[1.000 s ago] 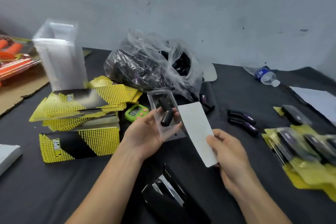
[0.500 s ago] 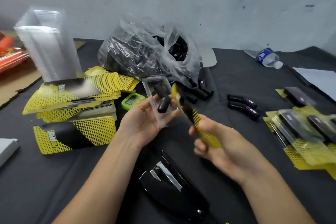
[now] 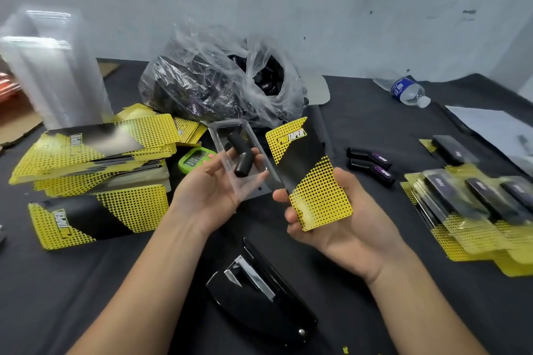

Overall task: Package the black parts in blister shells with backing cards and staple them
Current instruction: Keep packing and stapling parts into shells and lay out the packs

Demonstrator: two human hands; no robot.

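Since the bent, matte black tubular part (image 3: 240,157) lies loose in its cavity, the left hand (image 3: 210,190) cradles the clear moulded plastic blister shell (image 3: 253,184) open side up, thumb and fingers curled round its edges, probably so nothing spills. Just right of that grip, the right hand (image 3: 340,225) pinches the glossy yellow-dotted black backing card (image 3: 308,170) by its lower end, seemingly ready to slide in. Below both grips sits the black stapler (image 3: 259,297).

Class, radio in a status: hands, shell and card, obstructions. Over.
Left hand holds blister shell, black part inside. Right hand holds backing card beside it, print up. Stapler idle below; nothing between.
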